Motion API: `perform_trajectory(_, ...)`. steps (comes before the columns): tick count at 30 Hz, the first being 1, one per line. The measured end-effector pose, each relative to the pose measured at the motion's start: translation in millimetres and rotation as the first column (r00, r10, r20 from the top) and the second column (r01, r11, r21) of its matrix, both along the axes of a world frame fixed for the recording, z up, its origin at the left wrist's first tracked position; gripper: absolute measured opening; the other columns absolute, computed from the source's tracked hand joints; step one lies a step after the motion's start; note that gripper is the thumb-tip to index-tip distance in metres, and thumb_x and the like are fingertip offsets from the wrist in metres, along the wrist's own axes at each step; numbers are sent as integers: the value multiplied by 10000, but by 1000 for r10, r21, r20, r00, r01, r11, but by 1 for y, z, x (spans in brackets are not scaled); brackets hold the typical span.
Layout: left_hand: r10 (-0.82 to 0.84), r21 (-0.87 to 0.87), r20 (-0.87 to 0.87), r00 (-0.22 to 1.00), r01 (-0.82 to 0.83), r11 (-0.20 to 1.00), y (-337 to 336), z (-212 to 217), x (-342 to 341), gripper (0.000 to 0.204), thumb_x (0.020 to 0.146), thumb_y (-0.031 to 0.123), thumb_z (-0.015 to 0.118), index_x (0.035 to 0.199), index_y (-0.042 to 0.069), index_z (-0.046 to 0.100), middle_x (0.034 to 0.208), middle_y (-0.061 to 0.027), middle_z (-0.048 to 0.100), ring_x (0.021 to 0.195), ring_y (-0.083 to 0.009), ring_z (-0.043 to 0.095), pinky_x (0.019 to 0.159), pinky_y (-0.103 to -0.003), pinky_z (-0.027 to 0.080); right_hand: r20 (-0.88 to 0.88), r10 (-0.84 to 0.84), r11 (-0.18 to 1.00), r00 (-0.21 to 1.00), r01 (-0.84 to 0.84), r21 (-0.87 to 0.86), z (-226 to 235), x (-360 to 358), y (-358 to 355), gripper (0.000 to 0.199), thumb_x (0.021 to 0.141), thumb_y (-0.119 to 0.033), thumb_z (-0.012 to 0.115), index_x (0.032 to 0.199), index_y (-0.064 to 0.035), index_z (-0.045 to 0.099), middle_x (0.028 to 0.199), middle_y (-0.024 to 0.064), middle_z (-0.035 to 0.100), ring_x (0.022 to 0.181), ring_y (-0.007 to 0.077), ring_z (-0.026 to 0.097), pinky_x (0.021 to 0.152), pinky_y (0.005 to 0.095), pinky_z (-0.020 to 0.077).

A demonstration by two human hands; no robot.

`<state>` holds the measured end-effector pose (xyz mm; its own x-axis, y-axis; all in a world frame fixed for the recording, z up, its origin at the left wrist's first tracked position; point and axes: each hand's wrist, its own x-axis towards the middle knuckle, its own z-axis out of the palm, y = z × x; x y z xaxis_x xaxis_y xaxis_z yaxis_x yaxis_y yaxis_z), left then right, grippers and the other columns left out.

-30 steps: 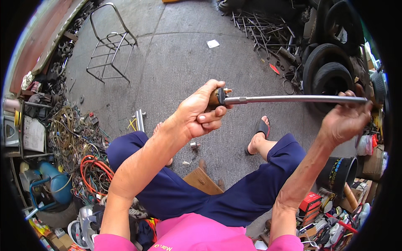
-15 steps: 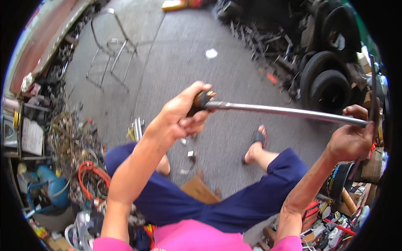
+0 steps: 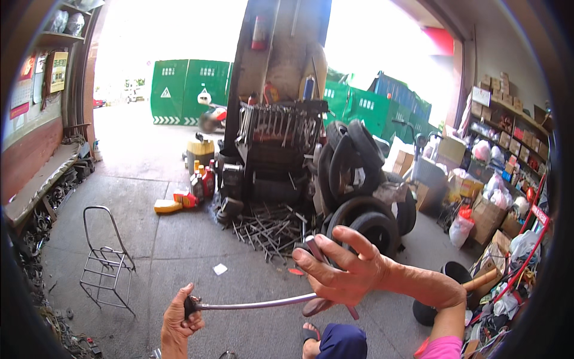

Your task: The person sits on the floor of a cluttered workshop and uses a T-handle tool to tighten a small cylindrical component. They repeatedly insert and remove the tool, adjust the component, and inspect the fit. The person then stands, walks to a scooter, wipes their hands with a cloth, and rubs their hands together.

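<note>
A long, shiny metal rod (image 3: pixel 254 306) lies nearly level in front of me. My left hand (image 3: pixel 175 326) is closed round the black fitting (image 3: pixel 191 306) at its left end, thumb pointing up. At the other end is my right hand (image 3: pixel 353 272), several of its fingers stretched out and the thumb below the rod. A darker crossbar (image 3: pixel 315 248) slants past those fingers, its lower tip (image 3: pixel 353 312) showing under the hand. Where rod and crossbar meet is hidden behind the hand. The right hand seems to bear that end loosely.
A wire-frame stand (image 3: pixel 107 263) is on the concrete floor to the left. Ahead are a spanner rack (image 3: pixel 278 125), a heap of metal rods (image 3: pixel 269 230) and stacked tyres (image 3: pixel 353 173). Oil bottles (image 3: pixel 197 182) stand near the pillar. Boxes and bags (image 3: pixel 487 212) crowd the right side.
My view has lifted from the floor toward the doorway. Both hands and the rod now sit lower in the picture. The right hand's fingers have spread, and the crossbar shows more plainly.
</note>
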<state>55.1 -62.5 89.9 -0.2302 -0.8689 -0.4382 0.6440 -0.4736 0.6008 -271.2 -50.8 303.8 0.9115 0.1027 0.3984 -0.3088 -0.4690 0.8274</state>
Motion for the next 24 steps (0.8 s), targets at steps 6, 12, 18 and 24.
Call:
perform_trajectory(6, -66, -13, -106, 992, 65, 998, -2, -5, 10, 365, 860, 377, 593, 591, 141, 525, 374, -18, 347, 256, -97, 252, 310, -274, 211, -183, -234, 942, 955, 176, -285, 12, 10, 28, 310, 874, -418, 507, 868, -131, 623, 1102, 43, 623, 1012, 159, 532, 890, 349, 364)
perform_trajectory(12, -4, -14, -70, 998, 3, 1000, 6, 11, 13, 296, 838, 326, 601, 669, 126, 464, 408, -25, 348, 286, -102, 261, 337, -284, 219, -522, -122, 975, 844, 2, -223, 42, 42, 41, 271, 899, -240, 520, 1060, -44, 618, 1016, 75, 597, 1096, 155, 520, 930, 291, 386)
perform_trajectory(18, -79, -225, -150, 986, 43, 973, 21, 20, 23, 300, 835, 311, 653, 668, 64, 624, 531, -62, 558, 442, -114, 500, 406, -239, 358, -691, -123, 959, 712, -95, -268, 52, 58, 56, 309, 859, -143, 596, 1147, -34, 573, 701, -30, 419, 722, 103, 506, 820, 285, 418)
perform_trajectory(24, 169, -109, -67, 983, -175, 978, 12, -1, 22, 261, 801, 279, 598, 640, 121, 467, 452, -29, 397, 304, -113, 291, 344, -285, 224, -458, 20, 950, 889, 126, 285, 13, 36, 45, 215, 877, -183, 576, 1003, -9, 566, 673, -1, 491, 668, 119, 506, 801, 273, 386)
